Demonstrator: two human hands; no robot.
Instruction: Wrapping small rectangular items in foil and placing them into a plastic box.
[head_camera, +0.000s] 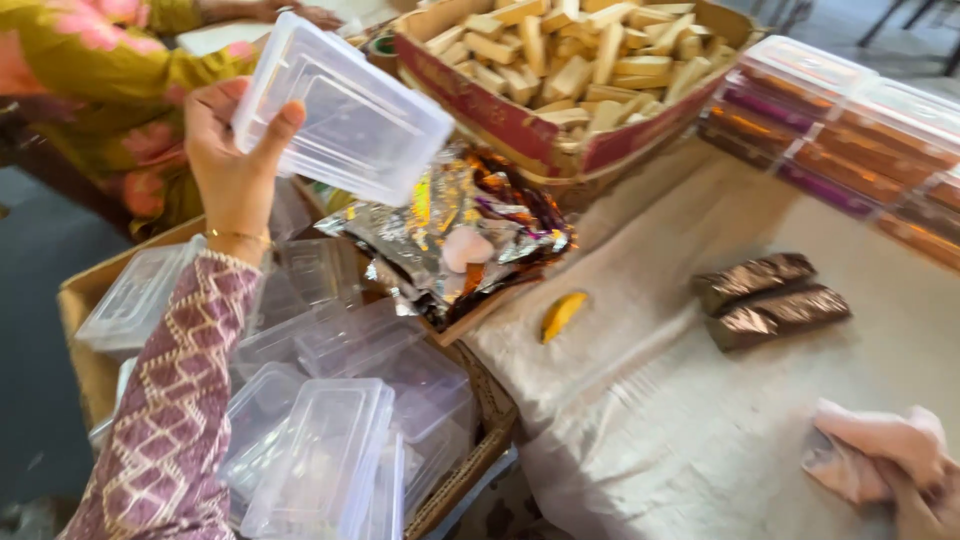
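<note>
Leftmost, a cardboard carton (80, 330) held a loose heap of clear plastic tubs and lids (330, 460), thin, glossy and rectangular, lying at all angles. Above it the left hand (232, 150), in a mauve patterned sleeve with a thin bangle at the wrist, was raised and pinched one clear plastic tub (345, 110) by its short end, thumb on the near face and fingers behind; the tub was empty, tilted, and held in the air over the carton. Behind the hand sat another person in a yellow flowered garment (90, 60). Next came a crumpled pile of shiny foil wrappers (470, 225), silver with brown and orange print, lying in an open tray. Beyond it a red-sided cardboard box (500, 110) was filled with pale, blocky sticks (580, 50). A small yellow curved piece (562, 314) lay on the cloth-covered counter (650, 400), whose fabric was beige and wrinkled. Further right, two brown foil-wrapped bars (770, 300) lay side by side, touching. At the far edge, lidded clear boxes (860, 120) stood in rows, packed with wrapped bars. Bottom right, the right hand (930, 500) was closed on a crumpled pink cloth (875, 450)
</note>
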